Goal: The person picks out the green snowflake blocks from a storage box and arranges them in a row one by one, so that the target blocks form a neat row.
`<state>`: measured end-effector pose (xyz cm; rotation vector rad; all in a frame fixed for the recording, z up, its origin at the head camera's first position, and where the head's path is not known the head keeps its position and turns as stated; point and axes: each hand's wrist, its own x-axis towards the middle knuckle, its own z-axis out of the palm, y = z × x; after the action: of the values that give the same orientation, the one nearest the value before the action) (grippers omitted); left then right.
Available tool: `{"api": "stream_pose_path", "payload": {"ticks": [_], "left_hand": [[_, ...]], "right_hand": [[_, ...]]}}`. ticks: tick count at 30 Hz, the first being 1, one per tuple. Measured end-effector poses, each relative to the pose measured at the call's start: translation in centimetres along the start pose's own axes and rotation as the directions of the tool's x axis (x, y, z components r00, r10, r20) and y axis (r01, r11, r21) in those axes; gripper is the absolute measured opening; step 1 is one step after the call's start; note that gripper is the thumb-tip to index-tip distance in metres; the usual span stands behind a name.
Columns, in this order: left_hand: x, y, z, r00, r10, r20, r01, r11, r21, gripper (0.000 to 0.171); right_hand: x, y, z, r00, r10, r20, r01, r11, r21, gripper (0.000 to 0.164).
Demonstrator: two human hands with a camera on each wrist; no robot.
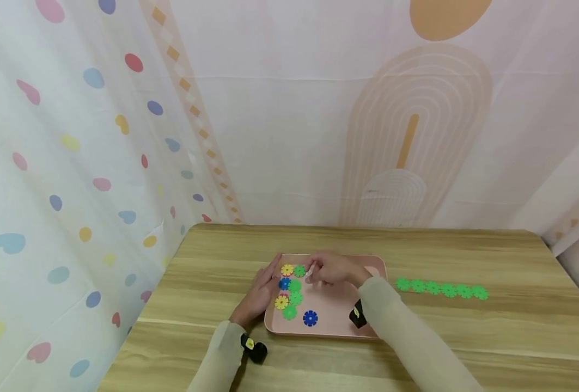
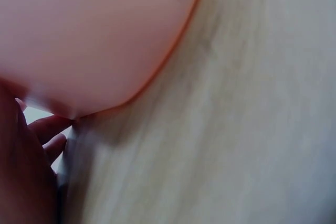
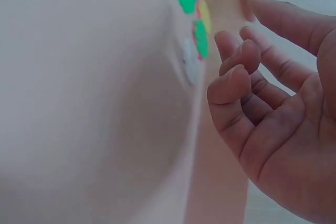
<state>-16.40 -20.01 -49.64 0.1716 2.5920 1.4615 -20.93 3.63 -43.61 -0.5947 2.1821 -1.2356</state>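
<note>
On the wooden table lies a pink tray (image 1: pixel 338 331) with several notched plastic discs in its left part. Among them are a yellow disc (image 1: pixel 281 302), a green disc (image 1: pixel 290 312) and, apart from the rest, a dark blue disc (image 1: pixel 310 318). My left hand (image 1: pixel 258 294) rests against the tray's left rim, its fingers extended along it. My right hand (image 1: pixel 334 268) is over the tray's far side and pinches a small whitish piece (image 1: pixel 310 270) beside a green disc (image 1: pixel 299 270). In the right wrist view the other fingers curl loosely toward the palm.
Right of the tray, a row of several green discs (image 1: pixel 441 288) lies joined on the table (image 1: pixel 514 337). A patterned curtain (image 1: pixel 289 136) hangs behind the table and along its left side.
</note>
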Motion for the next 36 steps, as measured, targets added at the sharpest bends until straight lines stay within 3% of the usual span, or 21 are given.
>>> {"api": "stream_pose_path", "payload": {"ticks": [6, 12, 16, 29, 36], "left_hand": [[0.0, 0.1, 0.0, 1.0, 0.023, -0.001, -0.023, 1.0, 0.02, 0.055], [0.0, 0.1, 0.0, 1.0, 0.031, -0.003, -0.031, 0.999, 0.028, 0.055], [0.0, 0.1, 0.0, 1.0, 0.031, 0.002, -0.031, 0.999, 0.04, 0.055], [-0.1, -0.2, 0.1, 1.0, 0.02, 0.0, -0.02, 0.999, 0.035, 0.054], [0.0, -0.1, 0.0, 0.999, 0.045, 0.004, -0.045, 0.998, 0.044, 0.054]], "right_hand": [[1.1, 0.2, 1.6, 0.999, -0.021, 0.032, 0.022, 0.999, -0.034, 0.021], [1.8, 0.5, 2.8, 0.99, -0.109, 0.094, 0.123, 0.98, -0.155, 0.029], [2.0, 0.8, 3.3, 0.987, -0.113, 0.117, 0.137, 0.965, -0.223, 0.026], [1.9, 1.4, 3.8, 0.988, -0.098, 0.116, 0.119, 0.973, -0.199, 0.02], [2.1, 1.4, 3.7, 0.99, -0.092, 0.106, 0.112, 0.973, -0.203, 0.02]]}}
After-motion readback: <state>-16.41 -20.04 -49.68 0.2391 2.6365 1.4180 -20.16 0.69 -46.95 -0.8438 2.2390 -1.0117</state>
